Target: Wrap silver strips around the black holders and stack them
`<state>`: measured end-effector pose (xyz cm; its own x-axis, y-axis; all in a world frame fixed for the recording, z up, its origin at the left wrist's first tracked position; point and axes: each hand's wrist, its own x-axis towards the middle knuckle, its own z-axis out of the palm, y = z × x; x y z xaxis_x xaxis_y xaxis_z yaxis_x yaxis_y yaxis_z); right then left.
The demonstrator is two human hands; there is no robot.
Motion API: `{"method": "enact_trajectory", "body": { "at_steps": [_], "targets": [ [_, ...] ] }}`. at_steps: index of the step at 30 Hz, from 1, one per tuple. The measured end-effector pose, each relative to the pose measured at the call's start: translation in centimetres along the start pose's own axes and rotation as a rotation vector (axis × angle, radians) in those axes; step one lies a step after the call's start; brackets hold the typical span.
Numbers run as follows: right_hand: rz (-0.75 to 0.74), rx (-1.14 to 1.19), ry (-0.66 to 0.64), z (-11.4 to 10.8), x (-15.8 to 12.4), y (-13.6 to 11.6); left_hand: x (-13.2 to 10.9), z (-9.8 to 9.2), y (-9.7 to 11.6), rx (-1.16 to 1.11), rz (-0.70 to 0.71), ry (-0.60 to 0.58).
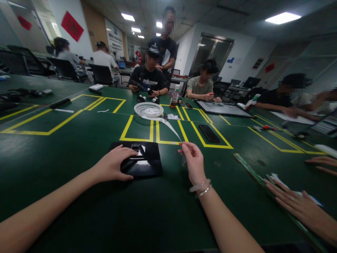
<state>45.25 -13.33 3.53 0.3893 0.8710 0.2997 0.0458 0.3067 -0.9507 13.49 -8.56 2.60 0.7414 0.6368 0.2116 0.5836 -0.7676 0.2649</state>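
A glossy black square plate (147, 165) with a raised block near its far side lies on the table in front of me. My left hand (118, 163) grips its left part, fingers along the raised block and thumb near the front edge. To the right of the plate, my right hand (193, 158) is closed in a pinch above the table. Between its thumb and fingers is the end of a white strip (170, 126), which stretches back to a round white reel (149, 109). A small clear piece hangs beneath the pinching fingers, too blurred to name.
Yellow tape outlines (137, 140) mark the green table (173, 214). A black phone (209, 133) lies at right, with a long green circuit board (249, 169) beyond it near another person's hand (297, 207). A bottle (174, 98) stands behind the reel. Several people sit around the table.
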Motion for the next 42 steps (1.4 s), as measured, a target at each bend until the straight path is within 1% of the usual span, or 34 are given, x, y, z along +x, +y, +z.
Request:
{"method": "enact_trajectory", "body": {
  "at_steps": [3,6,8,9,11,13,14,15,16,19,21,23,25,27,29,32,37,40,42],
  "targets": [
    [-0.007,-0.024,-0.061,0.3,-0.3,-0.1,0.3,0.7,1.0,-0.015,0.039,0.000],
    [-0.007,-0.055,-0.124,0.5,-0.7,-0.2,0.3,1.0,1.5,-0.005,0.074,-0.016],
    [-0.002,-0.079,-0.176,0.6,-0.9,-0.2,0.1,1.1,1.7,0.024,0.115,-0.003],
    [-0.002,-0.094,-0.209,0.7,-1.0,-0.2,0.0,1.0,1.8,0.047,0.139,0.028],
    [-0.009,-0.125,-0.278,0.7,-1.3,-0.2,-0.3,0.7,1.9,0.111,0.166,0.161],
    [-0.033,-0.166,-0.355,0.8,-1.5,-0.2,-0.6,0.2,2.0,0.177,0.141,0.322],
    [-0.055,-0.194,-0.393,0.8,-1.6,-0.2,-0.6,-0.1,2.0,0.199,0.121,0.377],
    [-0.086,-0.226,-0.430,0.8,-1.7,-0.2,-0.7,-0.5,1.9,0.210,0.113,0.393],
    [-0.122,-0.258,-0.459,0.8,-1.8,-0.2,-0.8,-0.8,1.7,0.210,0.122,0.364],
    [-0.238,-0.379,-0.549,0.7,-2.0,-0.6,-1.1,-1.9,0.8,0.187,0.198,0.163],
    [-0.344,-0.543,-0.637,0.8,-2.3,-0.9,-1.3,-2.4,0.2,0.196,0.213,0.063],
    [-0.469,-0.753,-0.735,0.8,-2.6,-1.0,-1.4,-2.6,-0.1,0.228,0.200,0.018],
    [-0.565,-0.922,-0.814,1.0,-2.9,-1.1,-1.4,-2.4,-0.1,0.258,0.197,-0.030],
    [-0.598,-1.016,-0.871,1.2,-3.2,-1.1,-1.2,-2.0,0.0,0.265,0.203,-0.083],
    [-0.598,-1.062,-0.887,1.4,-3.4,-1.2,-1.0,-1.5,0.2,0.251,0.205,-0.127],
    [-0.590,-1.080,-0.856,1.5,-3.6,-1.5,-0.9,-1.3,0.4,0.240,0.194,-0.150],
    [-0.613,-1.079,-0.809,1.5,-3.8,-1.6,-0.7,-1.1,1.3,0.254,0.172,-0.078],
    [-0.623,-1.076,-0.777,1.5,-3.9,-1.5,-0.4,-0.2,1.8,0.221,0.135,-0.050],
    [-0.624,-1.072,-0.781,1.5,-3.9,-1.4,-0.2,0.5,1.9,0.196,0.133,-0.069]
  ]
}}
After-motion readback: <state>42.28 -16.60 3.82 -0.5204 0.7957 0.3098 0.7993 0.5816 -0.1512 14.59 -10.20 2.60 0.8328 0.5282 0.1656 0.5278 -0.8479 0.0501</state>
